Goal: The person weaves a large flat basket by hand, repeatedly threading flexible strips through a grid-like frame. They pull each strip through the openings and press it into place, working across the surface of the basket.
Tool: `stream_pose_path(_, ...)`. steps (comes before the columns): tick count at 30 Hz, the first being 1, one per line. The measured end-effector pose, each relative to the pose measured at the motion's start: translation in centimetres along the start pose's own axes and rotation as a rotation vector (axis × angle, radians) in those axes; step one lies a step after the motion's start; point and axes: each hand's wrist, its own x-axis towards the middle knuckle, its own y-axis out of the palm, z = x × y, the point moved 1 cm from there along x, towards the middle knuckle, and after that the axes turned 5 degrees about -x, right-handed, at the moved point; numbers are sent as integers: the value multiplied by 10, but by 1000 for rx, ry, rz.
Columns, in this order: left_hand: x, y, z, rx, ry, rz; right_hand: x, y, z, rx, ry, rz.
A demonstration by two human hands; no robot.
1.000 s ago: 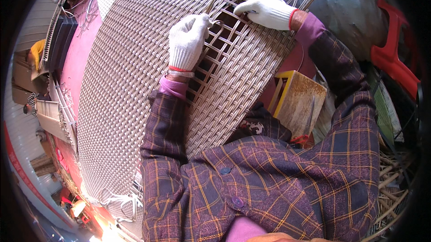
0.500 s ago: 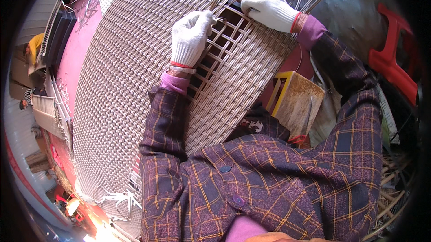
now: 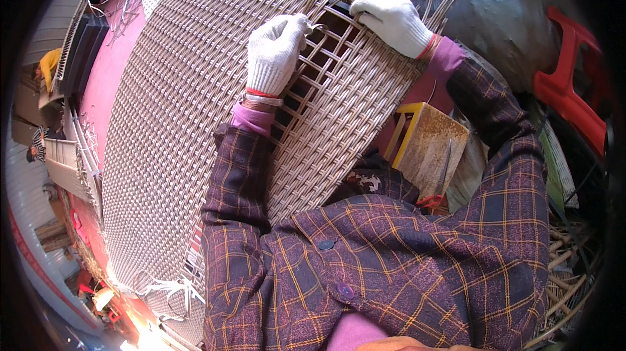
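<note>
A large panel of woven grey-beige wicker [image 3: 189, 90] lies before me, with a ladder-like strip of dark gaps [image 3: 319, 58] where only cross strands run. My left hand [image 3: 277, 51], in a white knit glove, is closed in a pinch at the left side of this strip. A thin wicker strand [image 3: 318, 27] curls out from its fingertips. At the strip's upper end, my right hand [image 3: 391, 17], gloved alike, rests on the weave with its fingers apart. Some of its fingertips are hidden. Loose strand ends [image 3: 442, 7] stick out just past this hand.
A pink surface [image 3: 104, 80] shows beyond the panel. To the right stand a red plastic chair [image 3: 564, 84] and a worn box with a yellow edge [image 3: 433, 146]. White ties [image 3: 176, 289] hang at the panel's lower left. A person in yellow [image 3: 49, 67] is far left.
My right hand has shifted slightly down and right, and the strand ends beside it have swung. My left hand stays almost in place, still pinching.
</note>
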Motion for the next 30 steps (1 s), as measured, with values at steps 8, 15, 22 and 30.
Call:
stream_pose_path(8,-1,1,1,5,11,-6,3,-3,5,-46,-52,-36)
stream_pose_path(15,-3,3,1,10,26,9,36,-19,14,-279,-222,-230)
stream_pose_path(22,-3,2,2,-11,-3,10,42,-85,-28,-372,227,-409)
stream_pose_path(30,-1,1,3,-84,-56,-32,48,-66,-17,-409,136,-218)
